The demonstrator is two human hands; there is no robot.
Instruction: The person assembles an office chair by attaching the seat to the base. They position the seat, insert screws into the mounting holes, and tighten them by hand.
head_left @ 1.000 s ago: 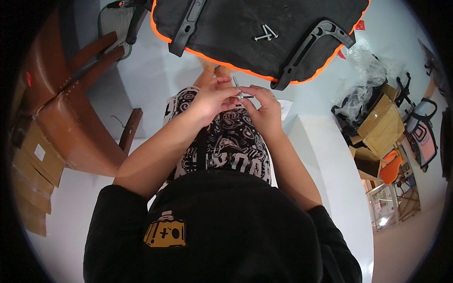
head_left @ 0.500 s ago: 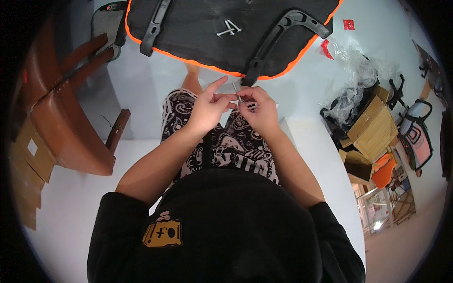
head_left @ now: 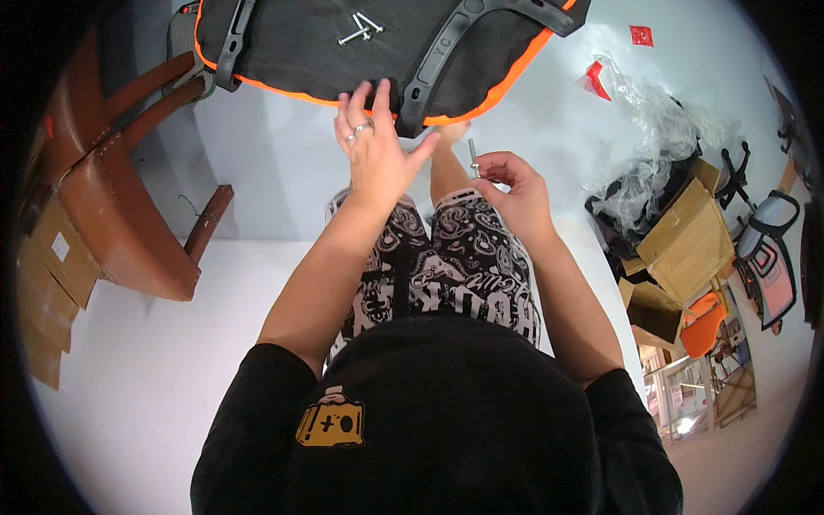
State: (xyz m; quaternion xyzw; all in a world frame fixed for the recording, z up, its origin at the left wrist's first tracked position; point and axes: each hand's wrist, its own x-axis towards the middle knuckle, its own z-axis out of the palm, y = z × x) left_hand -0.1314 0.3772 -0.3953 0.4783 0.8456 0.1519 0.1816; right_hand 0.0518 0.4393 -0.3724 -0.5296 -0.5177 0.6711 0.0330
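Observation:
A black chair seat (head_left: 300,64) with orange piping lies at the top, two black curved armrests attached: a left armrest (head_left: 236,43) and a right armrest (head_left: 433,64). Several silver bolts (head_left: 354,36) rest loose on the seat. My left hand (head_left: 371,159) reaches the seat's near edge beside the right armrest, fingers stretched out over the black fabric; small metal rings show on its fingers. Whether it presses on the seat is unclear. My right hand (head_left: 521,193) pinches a bolt (head_left: 472,153) nearly upright, apart from the armrest's lower end.
To the left stand a brown curved piece of furniture (head_left: 129,223) and flat cardboard (head_left: 56,283). On the right are crumpled clear plastic (head_left: 639,180), an open cardboard box (head_left: 687,245), an orange chair shell (head_left: 702,324) and a grey-and-black chair back (head_left: 768,257). A red packet (head_left: 641,36) lies on the floor.
My hands have parted. The left moved up to the seat's edge; the right moved right and keeps the bolt. The seat appears shifted up and left in view.

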